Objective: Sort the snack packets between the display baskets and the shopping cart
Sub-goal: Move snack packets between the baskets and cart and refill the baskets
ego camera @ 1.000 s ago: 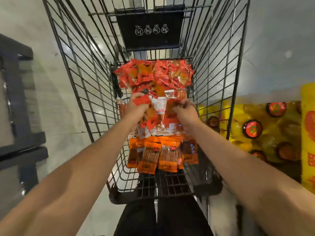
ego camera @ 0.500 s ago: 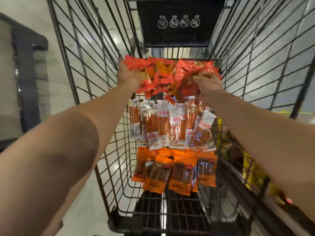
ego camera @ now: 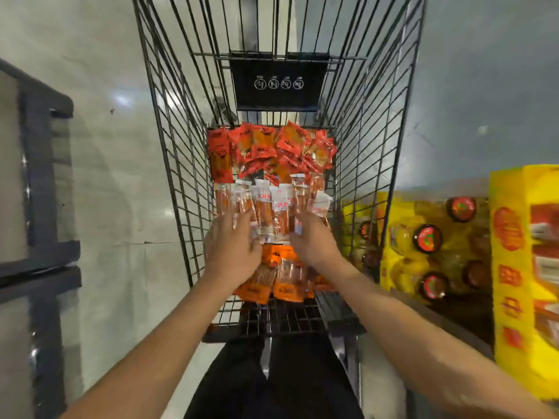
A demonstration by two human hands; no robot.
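Both hands pulled back from red packets; left hand, right hand flat-fingered grip flanking clear packets.

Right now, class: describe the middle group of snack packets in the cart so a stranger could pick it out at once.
Look into the black wire shopping cart. Three bands of packets lie on its floor; take the middle one, the clear packets, between the red packets and the orange packets. Only these have see-through wrappers with white labels.
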